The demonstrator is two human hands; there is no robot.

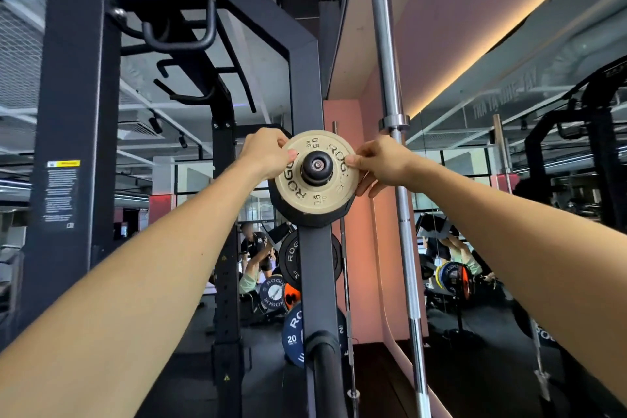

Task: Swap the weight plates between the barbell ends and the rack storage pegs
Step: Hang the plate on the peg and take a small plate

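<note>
step: both hands, left hand [268, 154] and right hand [378, 164], pinched the tan plate [314, 195] on the storage peg [317, 164] | next: likely sliding it straight along the peg

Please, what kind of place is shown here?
Most likely a gym's weight area: both hands hold a small tan plate on a black rack peg, and a steel barbell stands upright beside it.

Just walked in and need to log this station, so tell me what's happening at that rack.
A person grips a small round tan weight plate with both hands, left hand and right hand on opposite edges. The plate sits on a black storage peg on the black steel rack upright, in front of a thicker black plate. A silver barbell stands upright just beyond.
</note>
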